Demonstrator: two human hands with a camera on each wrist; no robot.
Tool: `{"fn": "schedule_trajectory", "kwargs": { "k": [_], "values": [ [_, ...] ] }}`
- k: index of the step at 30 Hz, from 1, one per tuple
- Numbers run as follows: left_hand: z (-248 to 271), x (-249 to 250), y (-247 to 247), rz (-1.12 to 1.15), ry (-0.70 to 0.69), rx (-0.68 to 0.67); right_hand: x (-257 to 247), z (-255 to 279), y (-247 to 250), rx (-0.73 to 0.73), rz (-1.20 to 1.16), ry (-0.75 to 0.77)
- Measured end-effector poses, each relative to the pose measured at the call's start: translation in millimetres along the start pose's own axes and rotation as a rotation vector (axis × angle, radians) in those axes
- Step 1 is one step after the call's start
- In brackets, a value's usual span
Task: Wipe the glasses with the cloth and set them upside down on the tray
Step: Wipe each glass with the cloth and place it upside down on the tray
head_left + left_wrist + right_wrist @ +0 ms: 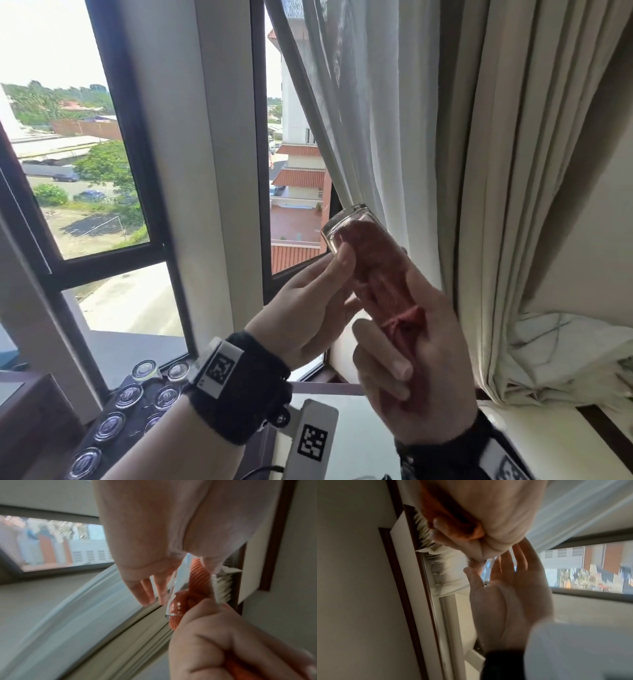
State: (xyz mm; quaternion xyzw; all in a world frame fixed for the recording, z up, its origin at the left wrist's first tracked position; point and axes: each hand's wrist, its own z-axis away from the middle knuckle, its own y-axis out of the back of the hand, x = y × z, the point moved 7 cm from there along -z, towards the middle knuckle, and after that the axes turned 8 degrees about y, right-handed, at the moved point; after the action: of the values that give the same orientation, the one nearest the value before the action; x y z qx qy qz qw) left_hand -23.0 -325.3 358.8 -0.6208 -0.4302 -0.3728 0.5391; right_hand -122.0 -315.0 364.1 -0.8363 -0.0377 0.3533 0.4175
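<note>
1. The room is a corner by a dark-framed window (137,192) that looks out on trees, parked cars and red-tiled roofs; a sheer curtain (370,120) and a heavier cream curtain (534,171) hang at the right.
2. Low in the head view a pale surface (356,435) with a dark wooden edge shows between the wrists.
3. At the lower left a dark tray (135,416) carries several glasses (129,396) set upside down, their round bases facing up.
4. The glass (363,246) being wiped is held up in front of the window and the sheer curtain, well above the tray, tilted with its base up and to the left and its mouth toward the right hand.
5. The red cloth (380,274) fills the inside of the glass, and a bunched end comes out at the mouth.
6. The left hand (308,308) holds the glass from the left, its grip closed round the wall: thumb near the base, fingers behind.
7. The right hand (421,380) has its grip clamped on the bunched cloth at the mouth of the glass, fingers curled round it.
8. In the left wrist view the ribbed orange-red cloth (199,577) shows through the glass (181,582), between the two hands.
9. The right wrist view is blurred; the cloth (453,524) shows inside the curled right hand (488,520), with the left hand (510,588) just below.
10. Black straps with square printed markers (221,371) sit on both wrists.
</note>
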Motion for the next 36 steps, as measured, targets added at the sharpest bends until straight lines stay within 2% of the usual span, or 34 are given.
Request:
{"fn": "schedule_trajectory", "kwargs": {
  "k": [3, 6, 7, 9, 10, 11, 13, 15, 16, 19, 20, 22, 24, 25, 27, 28, 30, 31, 32, 34, 35, 36],
  "values": [
    [-5, -1, 12, -0.137, 0.010, 0.083, -27, -1, 23, 0.283, 0.448, 0.196],
    [-2, 1, 14, -0.132, 0.029, 0.176, -46, 3, 26, 0.338, 1.012, 0.439],
    [1, 4, 12, -0.142, 0.033, 0.204, -50, 6, 17, 0.278, 1.223, 0.592],
    [8, 15, 0, -0.186, 0.021, 0.193, -43, 13, -3, 0.014, 1.601, 0.848],
    [12, 21, -9, -0.212, 0.007, 0.157, -33, 15, -5, -0.103, 1.752, 0.878],
    [15, 28, -17, -0.257, -0.014, 0.138, -24, 14, -2, -0.170, 1.881, 0.847],
    [21, 38, -27, -0.378, -0.074, 0.150, -16, 10, 5, -0.185, 2.005, 0.748],
    [23, 43, -25, -0.449, -0.119, 0.196, -14, 10, 4, -0.180, 1.931, 0.723],
    [21, 41, -21, -0.445, -0.132, 0.194, -16, 8, 5, -0.161, 1.756, 0.656],
    [17, 28, -15, -0.161, -0.112, -0.004, -6, 9, 10, -0.044, 0.879, 0.173],
    [18, 28, -16, -0.046, -0.111, -0.074, -3, 13, 7, -0.037, 0.680, 0.097],
    [18, 25, -17, 0.072, -0.115, -0.157, 0, 16, -2, -0.057, 0.596, 0.073],
    [15, 24, -12, 0.029, -0.100, -0.037, -4, 11, -7, -0.088, 0.745, 0.139],
    [14, 24, -9, -0.023, -0.078, 0.058, -7, 8, -5, -0.114, 0.956, 0.203],
    [11, 24, -4, -0.180, -0.063, 0.210, -16, 4, -2, -0.167, 1.673, 0.415],
    [11, 24, -3, -0.269, -0.067, 0.251, -15, 3, 2, -0.167, 1.950, 0.459],
    [10, 20, -3, -0.331, -0.076, 0.254, -17, 5, 2, -0.150, 2.081, 0.549],
    [9, 16, -2, -0.271, -0.067, 0.200, -16, 6, -2, -0.160, 1.984, 0.542],
    [9, 12, -3, -0.152, -0.044, 0.115, -20, 7, -4, -0.118, 1.721, 0.508],
    [12, 5, -5, 0.085, -0.010, -0.057, -9, 9, -6, -0.091, 0.952, 0.170],
    [13, 4, -6, 0.151, -0.017, -0.118, -5, 12, -12, -0.099, 0.682, 0.089],
    [14, 4, -7, 0.180, -0.034, -0.138, -1, 15, -15, -0.097, 0.534, 0.049]
  ]
}}
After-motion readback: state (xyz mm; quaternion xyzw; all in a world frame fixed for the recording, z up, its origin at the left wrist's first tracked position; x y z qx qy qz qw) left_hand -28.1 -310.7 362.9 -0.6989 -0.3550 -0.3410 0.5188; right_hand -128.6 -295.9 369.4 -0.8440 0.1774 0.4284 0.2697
